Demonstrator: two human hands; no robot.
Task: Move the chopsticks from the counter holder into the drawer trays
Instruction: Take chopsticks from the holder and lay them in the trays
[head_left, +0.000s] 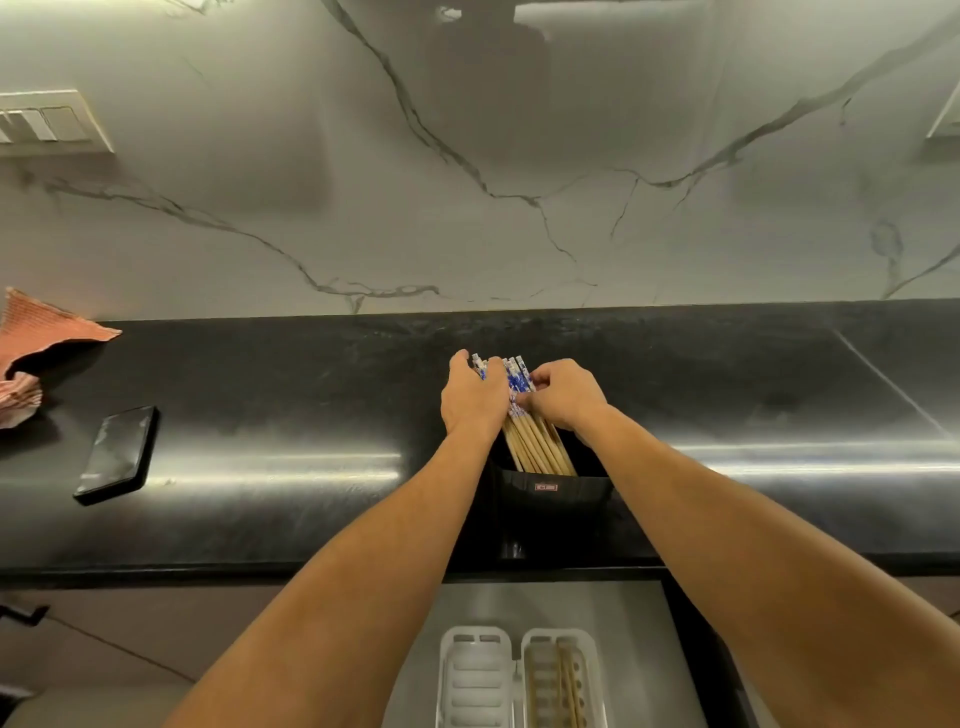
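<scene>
**Here, both hands on the chopstick bundle above the holder**

Now the two hands meet at the centre of the frame, over the black worktop (727, 395). The left hand (470, 397) is wrapped around the left side of the chopsticks (535, 441), fingers closed on the bundle. The right hand (563, 392) pinches the blue-and-white patterned tops from the right side. The wooden shafts lean toward the back wall, and their lower ends stand inside the black holder (553, 499), which is close to the front edge of the worktop.

Below that edge, at the bottom centre, the drawer (634, 649) is open. In it lie two white trays side by side: the left tray (475, 675) has no chopsticks, the right tray (558, 680) has a few wooden chopsticks along its length.

On the left of the frame a black phone (117, 454) lies flat, well apart from the hands, and a pink cloth (36, 338) is at the left border. The worktop to the right of the holder is free up to the right border.
</scene>
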